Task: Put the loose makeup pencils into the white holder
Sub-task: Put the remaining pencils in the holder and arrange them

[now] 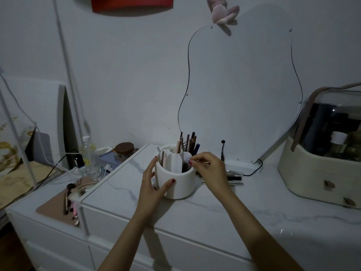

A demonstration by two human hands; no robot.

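Marble-patterned counter carries the white holder, compartmented, several pencils upright at its back. Left hand wraps the holder's near side, steadying it. Right hand sits over the rim, fingertips pinched on a thin pencil lying nearly level. Loose pencils lie just right of the holder, behind that hand.

Risks: the level pencil could catch a divider; the wrist could sweep the loose pencils; the crowded back compartment could jam.

One white holder on the table, roughly eight pencils standing in its back section, about three loose pencils lying just right of it.
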